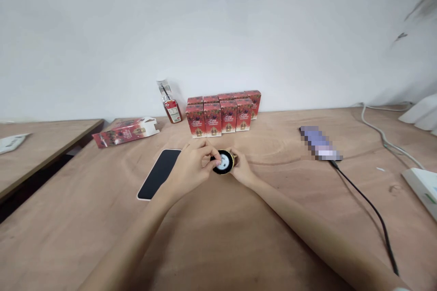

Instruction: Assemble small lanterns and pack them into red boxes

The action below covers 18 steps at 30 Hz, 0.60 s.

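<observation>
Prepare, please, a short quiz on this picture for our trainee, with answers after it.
1. On the round black-rimmed item, which hand reaches to the white centre?
2. True or false: the black cable runs to the phone at the right.
3. Which stands left of the upright red boxes: (a) white cable, (b) bottle, (c) phone?

Key: 1. the left hand; 2. true; 3. b.

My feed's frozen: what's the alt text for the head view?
The right hand holds a small object with a round black rim while the left hand touches its pale centre. Behind, red boxes stand on a wooden table.
</observation>
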{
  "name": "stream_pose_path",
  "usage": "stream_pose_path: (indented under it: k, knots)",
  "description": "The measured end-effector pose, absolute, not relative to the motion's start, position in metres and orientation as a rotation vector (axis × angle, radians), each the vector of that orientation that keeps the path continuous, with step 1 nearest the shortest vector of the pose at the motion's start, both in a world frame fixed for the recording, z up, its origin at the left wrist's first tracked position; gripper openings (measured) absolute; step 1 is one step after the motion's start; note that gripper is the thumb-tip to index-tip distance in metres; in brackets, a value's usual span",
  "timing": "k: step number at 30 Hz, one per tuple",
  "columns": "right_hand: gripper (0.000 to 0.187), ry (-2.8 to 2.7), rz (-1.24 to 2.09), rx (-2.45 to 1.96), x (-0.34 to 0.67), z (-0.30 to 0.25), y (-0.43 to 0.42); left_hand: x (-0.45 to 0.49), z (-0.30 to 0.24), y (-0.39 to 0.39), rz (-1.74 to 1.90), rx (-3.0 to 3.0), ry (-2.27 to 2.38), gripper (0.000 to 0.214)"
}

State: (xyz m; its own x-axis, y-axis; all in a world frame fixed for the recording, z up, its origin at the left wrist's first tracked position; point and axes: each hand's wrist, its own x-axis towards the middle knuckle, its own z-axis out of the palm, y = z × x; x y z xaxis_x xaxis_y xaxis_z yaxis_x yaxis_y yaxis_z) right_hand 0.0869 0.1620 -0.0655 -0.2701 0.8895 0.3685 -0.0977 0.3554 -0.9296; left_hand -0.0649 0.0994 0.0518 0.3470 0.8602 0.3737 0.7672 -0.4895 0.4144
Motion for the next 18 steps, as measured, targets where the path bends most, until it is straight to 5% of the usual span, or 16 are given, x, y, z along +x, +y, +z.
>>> stream_pose_path:
  k: [10, 18]
  knots:
    - [0.027, -1.521, 1.155, -0.737, 0.0873, -0.0671, 0.1632, -0.0675, 0.0551, 0.0982, 0.707, 2.741, 1.452, 0.014]
    - [0.026, -1.574, 1.165, -0.744, 0.0872, -0.0679, 0.1632, -0.0659, 0.0511, 0.0997, 0.765, 2.434, 1.570, 0.004]
